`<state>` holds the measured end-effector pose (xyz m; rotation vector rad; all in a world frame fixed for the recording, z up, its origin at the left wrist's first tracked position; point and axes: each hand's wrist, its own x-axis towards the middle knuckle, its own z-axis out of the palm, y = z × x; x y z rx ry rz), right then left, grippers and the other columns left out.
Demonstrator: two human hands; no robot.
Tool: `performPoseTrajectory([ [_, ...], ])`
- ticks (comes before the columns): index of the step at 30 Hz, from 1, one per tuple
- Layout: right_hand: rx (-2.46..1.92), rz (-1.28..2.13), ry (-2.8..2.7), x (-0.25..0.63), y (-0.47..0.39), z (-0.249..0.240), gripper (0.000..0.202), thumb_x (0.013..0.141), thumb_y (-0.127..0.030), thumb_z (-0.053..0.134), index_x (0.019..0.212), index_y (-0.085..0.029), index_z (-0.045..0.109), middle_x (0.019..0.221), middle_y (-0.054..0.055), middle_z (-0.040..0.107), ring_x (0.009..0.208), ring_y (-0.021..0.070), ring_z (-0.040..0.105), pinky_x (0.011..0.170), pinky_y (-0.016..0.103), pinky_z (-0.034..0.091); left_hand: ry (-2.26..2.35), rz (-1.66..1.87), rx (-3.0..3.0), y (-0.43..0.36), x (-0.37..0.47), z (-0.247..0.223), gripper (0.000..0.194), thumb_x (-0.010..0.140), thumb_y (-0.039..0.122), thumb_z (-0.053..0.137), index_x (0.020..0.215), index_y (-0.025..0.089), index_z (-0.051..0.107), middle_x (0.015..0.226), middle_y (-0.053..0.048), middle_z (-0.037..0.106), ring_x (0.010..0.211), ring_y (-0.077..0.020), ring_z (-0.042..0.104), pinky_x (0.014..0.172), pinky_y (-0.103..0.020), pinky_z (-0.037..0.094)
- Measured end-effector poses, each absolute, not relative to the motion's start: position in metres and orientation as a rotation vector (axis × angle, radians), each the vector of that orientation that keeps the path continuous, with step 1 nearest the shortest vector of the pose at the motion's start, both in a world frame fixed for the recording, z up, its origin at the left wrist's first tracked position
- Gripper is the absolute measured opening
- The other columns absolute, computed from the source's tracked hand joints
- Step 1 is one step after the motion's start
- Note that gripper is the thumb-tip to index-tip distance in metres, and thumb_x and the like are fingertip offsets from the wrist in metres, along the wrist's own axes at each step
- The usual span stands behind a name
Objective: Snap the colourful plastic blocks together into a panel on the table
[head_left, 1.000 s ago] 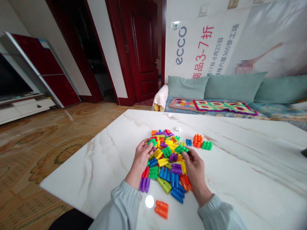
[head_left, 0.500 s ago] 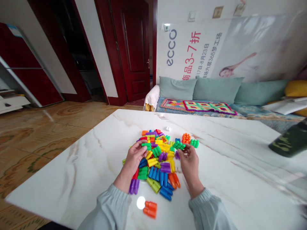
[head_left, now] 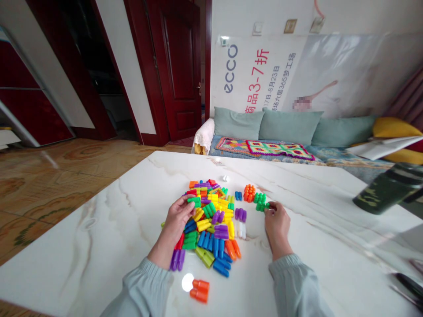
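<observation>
A heap of colourful plastic building pieces [head_left: 211, 224] lies on the white marble table [head_left: 99, 229]. My left hand [head_left: 176, 220] rests at the heap's left side and pinches a green piece [head_left: 194, 201] at its fingertips. My right hand [head_left: 276, 220] is to the right of the heap, its fingers closed on a green piece [head_left: 262, 206] set beside another green block [head_left: 259, 197] and an orange block [head_left: 249, 192]. A small blue piece [head_left: 238, 195] sits just left of the orange one.
An orange piece [head_left: 199, 290] lies alone near the front edge, by a bright round reflection. A dark green camouflage bottle [head_left: 386, 191] lies tilted at the right. A white bit [head_left: 225, 178] sits behind the heap. Beyond the table stand a sofa [head_left: 284, 132] and a red door [head_left: 178, 66].
My right hand has carried a green piece from the heap's top out to the right, next to the separate green and orange blocks. The view has panned right; my left hand keeps its green piece.
</observation>
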<state>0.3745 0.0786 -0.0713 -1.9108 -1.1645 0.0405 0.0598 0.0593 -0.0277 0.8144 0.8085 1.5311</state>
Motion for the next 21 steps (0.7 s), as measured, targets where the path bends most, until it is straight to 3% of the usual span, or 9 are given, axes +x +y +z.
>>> performPoseTrajectory([
  [5,-1.894,0.04,-1.102,0.376,0.084,-0.069,0.034,0.071,-0.026,0.048,0.096,-0.014,0.068,0.081,0.012,0.071,0.07,0.0231,0.059,0.063,0.031,0.039,0.809,1.521,0.806,0.056,0.061,-0.024,0.037,0.062,0.024,0.087,0.094,0.014,0.071,0.075,0.001,0.062,0.063,-0.0077,0.057,0.061,-0.02,0.048],
  [21,-1.839,0.05,-1.089,0.381,0.095,-0.072,0.03,0.068,-0.025,0.05,0.092,-0.016,0.065,0.082,0.011,0.071,0.073,0.0234,0.06,0.066,0.034,0.043,0.814,1.511,0.823,0.057,0.061,-0.028,0.037,0.063,0.025,0.086,0.095,0.015,0.071,0.079,0.0,0.063,0.063,-0.0084,0.056,0.065,-0.024,0.05],
])
